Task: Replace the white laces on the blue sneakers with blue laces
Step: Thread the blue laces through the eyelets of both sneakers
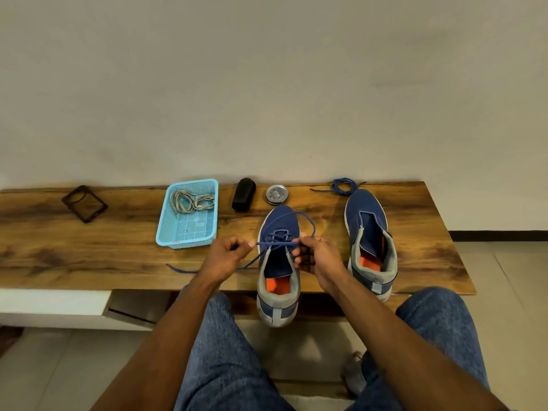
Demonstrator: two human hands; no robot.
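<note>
Two blue sneakers stand on the wooden bench, toes away from me. The left sneaker (278,232) has a blue lace (299,216) threaded through its lower eyelets. My left hand (229,255) pinches one lace end just left of the shoe. My right hand (315,256) grips the shoe's right eyelet edge and the lace there. The right sneaker (367,229) has no lace. A second blue lace (342,185) lies coiled beyond its toe. The white laces (192,200) lie in a light blue basket (166,232).
A black brush-like block (243,194) and a round metal tin (277,194) sit behind the left sneaker. A dark square case (84,204) lies at the bench's left. The bench (89,256) backs onto a pale wall; my knees in jeans are below its front edge.
</note>
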